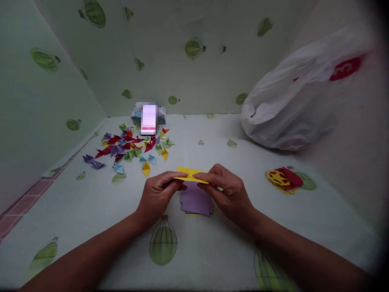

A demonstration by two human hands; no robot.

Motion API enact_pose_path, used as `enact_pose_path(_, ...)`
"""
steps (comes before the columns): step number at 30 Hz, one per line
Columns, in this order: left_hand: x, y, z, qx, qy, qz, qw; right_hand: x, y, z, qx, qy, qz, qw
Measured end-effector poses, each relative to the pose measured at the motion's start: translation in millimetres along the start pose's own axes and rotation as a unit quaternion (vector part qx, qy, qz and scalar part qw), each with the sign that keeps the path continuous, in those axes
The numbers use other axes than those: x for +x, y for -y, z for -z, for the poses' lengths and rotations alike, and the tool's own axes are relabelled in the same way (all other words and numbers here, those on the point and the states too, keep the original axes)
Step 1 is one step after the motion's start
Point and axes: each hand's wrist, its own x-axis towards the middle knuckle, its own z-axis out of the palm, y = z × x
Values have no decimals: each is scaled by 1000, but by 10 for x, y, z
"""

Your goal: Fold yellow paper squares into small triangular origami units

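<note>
Both hands pinch a yellow sheet of paper (pixel 191 171), which looks folded over. My left hand (pixel 159 192) grips its left end between thumb and fingers. At the right end, my right hand (pixel 227 192) holds it the same way, with the thumbs on the near side. Directly below the yellow paper lies a stack of paper squares (pixel 196 198) with a purple sheet on top. Edges of other colours peek out from under it. The sheet hides the stack's far part.
Many folded paper cranes (pixel 124 146) in several colours lie in a heap at the back left. Behind them a lit phone (pixel 148 118) leans on a tissue box (pixel 137 115). At right are yellow and red paper cut-outs (pixel 282 179) and a large white plastic bag (pixel 291 105).
</note>
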Motion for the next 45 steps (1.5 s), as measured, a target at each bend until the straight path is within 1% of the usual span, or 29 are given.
enact_pose_path(4,2,-16,27,47,12,-62,997,-32,-29,-8,88,61,-29,994)
enact_pose_path(6,0,-30,36,59,20,-80,995,-30,-29,-16,108,62,-34,992)
enact_pose_path(8,-4,-39,40,69,20,-90,993,-15,-21,-24,150,59,-46,986)
enact_pose_path(11,-10,-38,38,85,17,-108,990,12,-10,-34,207,38,-88,974)
enact_pose_path(13,-13,-32,32,73,13,-99,992,20,-6,-41,208,26,-111,972)
enact_pose_path(16,-17,-24,23,37,-1,-48,998,11,4,-53,191,12,-123,974)
enact_pose_path(19,-29,-21,13,4,-7,3,1000,-5,18,-65,205,-5,-126,970)
enact_pose_path(21,-41,-22,4,-15,-15,21,1000,-13,24,-70,217,-2,-141,966)
enact_pose_path(24,-56,-33,-13,-22,-27,24,999,-18,31,-73,219,8,-163,962)
enact_pose_path(30,-66,-63,-34,-20,-36,14,999,-21,55,-92,225,2,-203,953)
enact_pose_path(36,-88,-78,-49,-37,-48,28,998,-25,83,-117,239,-9,-207,949)
enact_pose_path(42,-88,-71,-65,-81,-58,42,994,-34,92,-121,241,-15,-201,949)
enact_pose_path(45,-88,-66,-63,-80,-56,44,994,-39,84,-124,238,-16,-201,950)
